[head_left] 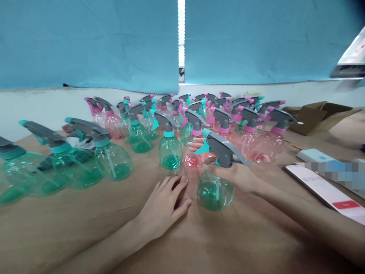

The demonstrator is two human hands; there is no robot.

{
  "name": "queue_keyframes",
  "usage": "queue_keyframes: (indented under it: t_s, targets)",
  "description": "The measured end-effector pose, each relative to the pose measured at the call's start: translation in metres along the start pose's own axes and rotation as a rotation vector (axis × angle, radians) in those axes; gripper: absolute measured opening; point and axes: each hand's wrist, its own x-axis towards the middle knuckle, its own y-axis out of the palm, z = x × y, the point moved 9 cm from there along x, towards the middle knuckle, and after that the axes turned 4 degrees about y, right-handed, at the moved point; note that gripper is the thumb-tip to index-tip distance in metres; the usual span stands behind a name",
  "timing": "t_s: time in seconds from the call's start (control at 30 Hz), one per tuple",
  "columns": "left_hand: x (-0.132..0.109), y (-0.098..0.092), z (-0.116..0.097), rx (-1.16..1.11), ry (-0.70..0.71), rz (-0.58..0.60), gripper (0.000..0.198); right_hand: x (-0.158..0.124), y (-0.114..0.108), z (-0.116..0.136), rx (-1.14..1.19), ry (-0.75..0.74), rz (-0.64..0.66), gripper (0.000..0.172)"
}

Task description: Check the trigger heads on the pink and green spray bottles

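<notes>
A green spray bottle (215, 194) with a grey and teal trigger head stands tilted slightly in front of me. My right hand (241, 177) is around its neck, just under the trigger head, and some of its fingers show behind the bottle. On the brown tabletop to the left rests my left hand (162, 207), fingers loosely apart and holding nothing. Just beyond its fingertips is another green spray bottle (170, 152) with a teal collar. A pink spray bottle (194, 152) sits beside that one, partly hidden by my right fingers.
Several more green bottles (114, 163) line the left side. Pink bottles (268, 146) stand at the right, with mixed rows behind. A phone (316, 182) with a lit screen lies at the right, near an opened cardboard box (310, 120). Blue curtains (91, 42) hang behind.
</notes>
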Motion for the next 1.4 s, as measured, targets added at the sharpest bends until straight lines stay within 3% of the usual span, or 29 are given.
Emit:
queue_keyframes:
  t_s: [0.83, 1.4]
  targets:
    - [0.0003, 0.0002, 0.0004, -0.004, -0.002, 0.006, 0.04, 0.0008, 0.0005, -0.0013, -0.017, 0.001, -0.004, 0.013]
    - [0.0, 0.0011, 0.0007, -0.004, -0.006, 0.017, 0.041, -0.0003, 0.0002, 0.0085, -0.059, -0.064, 0.014, 0.003]
